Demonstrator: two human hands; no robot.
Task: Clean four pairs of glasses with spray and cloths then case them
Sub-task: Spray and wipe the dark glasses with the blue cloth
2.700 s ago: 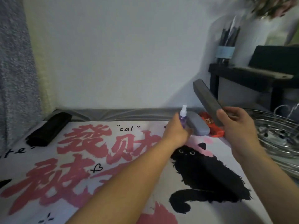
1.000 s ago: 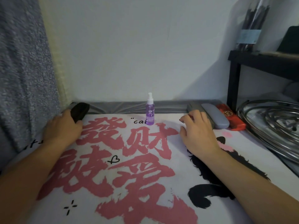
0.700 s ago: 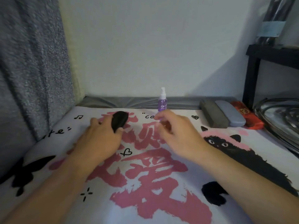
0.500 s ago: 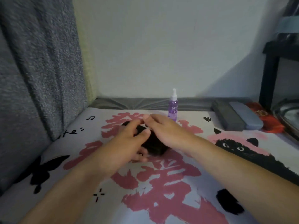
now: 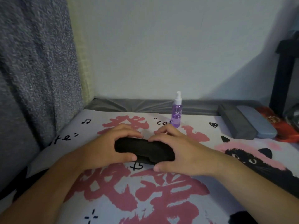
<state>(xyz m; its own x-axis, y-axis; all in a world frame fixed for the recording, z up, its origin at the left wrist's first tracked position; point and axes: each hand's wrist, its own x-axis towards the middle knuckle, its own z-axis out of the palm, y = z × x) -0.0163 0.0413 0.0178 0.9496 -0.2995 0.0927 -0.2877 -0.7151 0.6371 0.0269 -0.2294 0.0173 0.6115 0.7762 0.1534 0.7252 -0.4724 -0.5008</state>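
Two hands: both of ours are on one black case [image 5: 144, 150], which lies lengthwise across the printed cloth [image 5: 145, 191] in front of us.
Left hand [image 5: 105, 149]: we curl the fingers over the far edge of the case's left end and set the thumb along its near side, so it is held from both sides.
Right hand [image 5: 181, 152]: we drape the fingers over the right end with the thumb low at the near edge, close to the seam; we judge this is a grip for prising the lid up, though the case looks closed for now.
Why centred: we keep the case near us, probably so that both thumbs can work the seam and whatever is inside comes out over the soft cloth.
Spray bottle [image 5: 177, 110]: it stands upright just beyond our right fingers, apart from them, within easy reach for the cleaning step.
Other cases: a dark grey case [image 5: 234, 122], a blue-grey case [image 5: 257, 122] and a red case [image 5: 281, 125] lie side by side at the far right, well apart from our hands.
Glasses and wiping cloths: we see none.
Stage: we judge this is the opening of one case, before any spraying of its glasses.
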